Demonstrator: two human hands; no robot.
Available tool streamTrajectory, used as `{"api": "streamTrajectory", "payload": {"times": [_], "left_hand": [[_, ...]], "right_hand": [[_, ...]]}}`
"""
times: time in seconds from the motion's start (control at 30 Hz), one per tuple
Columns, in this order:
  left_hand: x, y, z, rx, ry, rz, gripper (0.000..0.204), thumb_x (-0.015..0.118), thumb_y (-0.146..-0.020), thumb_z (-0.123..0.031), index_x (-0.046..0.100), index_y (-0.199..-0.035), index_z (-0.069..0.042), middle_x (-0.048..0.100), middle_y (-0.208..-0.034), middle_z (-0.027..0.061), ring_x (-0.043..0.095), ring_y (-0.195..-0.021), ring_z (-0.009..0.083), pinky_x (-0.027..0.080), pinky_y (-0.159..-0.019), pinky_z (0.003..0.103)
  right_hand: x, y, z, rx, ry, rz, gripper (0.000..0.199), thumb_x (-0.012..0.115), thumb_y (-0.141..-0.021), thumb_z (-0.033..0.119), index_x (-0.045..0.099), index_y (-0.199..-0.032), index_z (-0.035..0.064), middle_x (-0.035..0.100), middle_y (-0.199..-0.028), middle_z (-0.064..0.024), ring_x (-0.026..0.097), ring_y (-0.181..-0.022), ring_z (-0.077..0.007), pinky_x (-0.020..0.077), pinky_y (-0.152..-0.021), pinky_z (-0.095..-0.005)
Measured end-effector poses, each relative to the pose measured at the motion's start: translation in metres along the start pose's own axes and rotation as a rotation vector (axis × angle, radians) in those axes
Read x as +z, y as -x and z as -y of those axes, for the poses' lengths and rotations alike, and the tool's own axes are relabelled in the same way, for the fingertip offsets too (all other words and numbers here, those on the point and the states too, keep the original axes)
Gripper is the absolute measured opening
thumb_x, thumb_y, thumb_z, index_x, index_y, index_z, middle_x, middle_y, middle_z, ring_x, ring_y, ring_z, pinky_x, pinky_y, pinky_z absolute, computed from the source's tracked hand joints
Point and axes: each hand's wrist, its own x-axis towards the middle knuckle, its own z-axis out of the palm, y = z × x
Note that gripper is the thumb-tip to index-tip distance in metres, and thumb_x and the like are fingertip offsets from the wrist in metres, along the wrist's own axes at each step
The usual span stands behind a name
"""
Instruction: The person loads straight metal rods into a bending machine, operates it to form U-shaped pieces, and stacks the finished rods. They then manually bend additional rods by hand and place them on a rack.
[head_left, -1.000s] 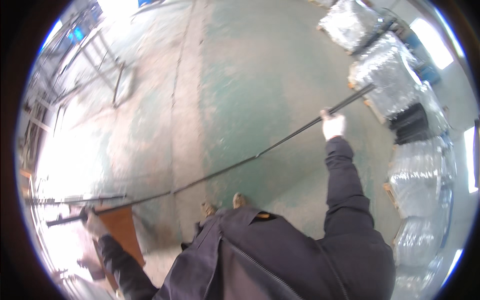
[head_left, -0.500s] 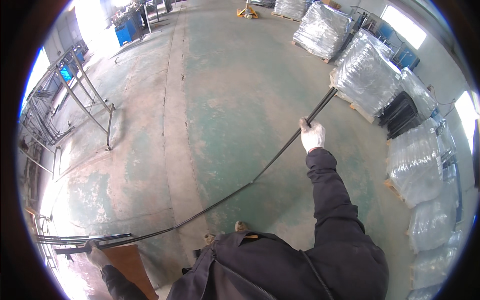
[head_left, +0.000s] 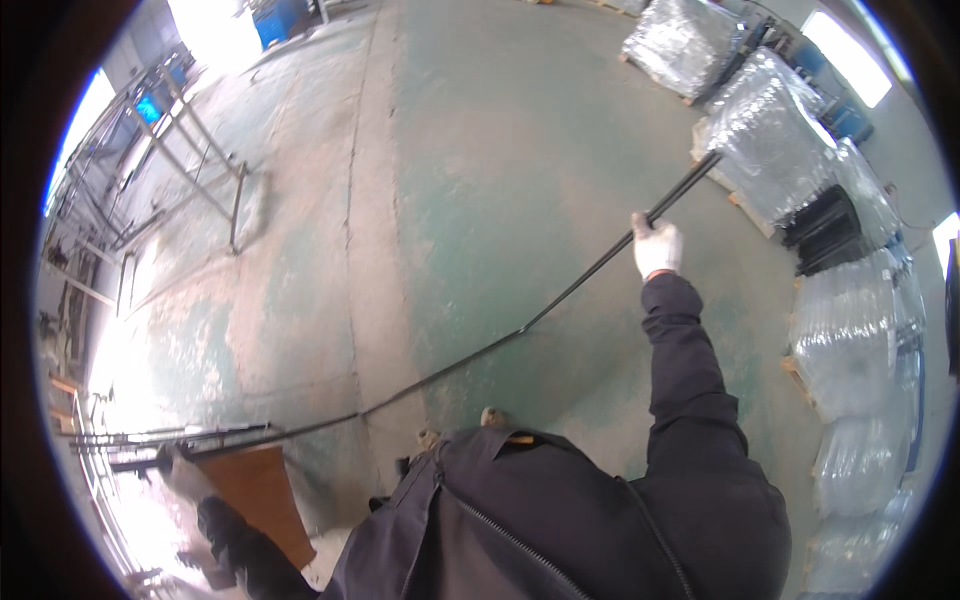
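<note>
Head view, one item in hand: a long thin dark metal rod [head_left: 560, 300], carried above the floor [head_left: 460, 140], running from the lower left to the upper right and bowed by the lens. Right hand [head_left: 657, 246], in a whitish glove, arm stretched out in a dark sleeve, fingers clenched around the rod near its far right end; a short length of rod sticks out past the glove toward the wrapped pallets. Left hand [head_left: 178, 472], also gloved, low by the left edge, lies at the rod's other end; the glare and blur there do not let me tell whether its fingers are closed on the rod. Just beside that hand: a brown wooden board [head_left: 255, 495] and a bundle of similar dark rods [head_left: 170, 440] lying level. Floor: worn green paint with pale scuffed patches. Along the floor's right edge: a row of pallets wrapped in clear film [head_left: 770, 135], with a black stack [head_left: 830, 228] between them. Toward the upper left corner: a metal frame stand [head_left: 205, 160] and racks against bright windows. Bottom centre: the person's dark jacket [head_left: 560, 530], shoe tips just showing above it.
</note>
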Motion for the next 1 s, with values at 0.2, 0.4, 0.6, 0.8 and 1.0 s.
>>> {"api": "streamTrajectory", "payload": {"times": [0.2,0.4,0.6,0.8,1.0], "left_hand": [[0.009,-0.006,-0.039,-0.38,0.569,-0.01,0.017,0.074,-0.114,-0.013,0.075,-0.124,0.001,0.073,-0.11,0.0058,0.066,-0.101,0.0192,0.055,-0.095,0.035],[0.012,-0.005,-0.124,-0.31,0.59,0.0,0.013,0.068,-0.115,-0.004,0.07,-0.125,0.003,0.073,-0.113,0.0084,0.071,-0.101,0.018,0.063,-0.093,0.033],[0.01,-0.031,-0.238,-0.32,0.469,0.045,0.015,0.066,-0.116,-0.005,0.071,-0.124,0.007,0.075,-0.111,0.0118,0.075,-0.099,0.0206,0.065,-0.092,0.035],[0.046,-0.053,-0.268,-0.353,0.504,0.029,0.015,0.067,-0.115,-0.005,0.071,-0.124,0.007,0.075,-0.111,0.0125,0.075,-0.099,0.021,0.066,-0.093,0.036],[0.084,-0.062,-0.268,-0.375,0.564,-0.003,0.015,0.069,-0.116,-0.005,0.072,-0.127,0.005,0.075,-0.113,0.0119,0.075,-0.101,0.0205,0.065,-0.095,0.034]], "right_hand": [[0.007,-0.001,-0.006,-0.011,0.004,0.002,0.051,0.076,-0.106,0.048,0.081,-0.1,-0.0018,0.076,-0.089,-0.0303,0.077,-0.092,-0.0502,0.0583,-0.08,-0.0532],[0.022,-0.017,-0.002,-0.032,0.015,-0.068,0.051,0.079,-0.104,0.05,0.083,-0.102,-0.0008,0.077,-0.089,-0.0292,0.076,-0.091,-0.0518,0.0593,-0.08,-0.0563],[0.03,-0.069,0.018,-0.08,-0.03,-0.118,0.054,0.08,-0.102,0.051,0.081,-0.099,-0.0032,0.075,-0.087,-0.031,0.076,-0.091,-0.0524,0.0586,-0.08,-0.0567],[0.074,-0.137,0.064,-0.041,0.0,-0.112,0.059,0.081,-0.099,0.054,0.078,-0.092,-0.0053,0.074,-0.086,-0.0316,0.074,-0.089,-0.0527,0.0571,-0.081,-0.0574],[0.127,-0.216,0.101,-0.121,-0.026,-0.082,0.062,0.082,-0.098,0.052,0.073,-0.087,-0.0089,0.071,-0.077,-0.0305,0.073,-0.077,-0.0472,0.0565,-0.075,-0.0563]]}}
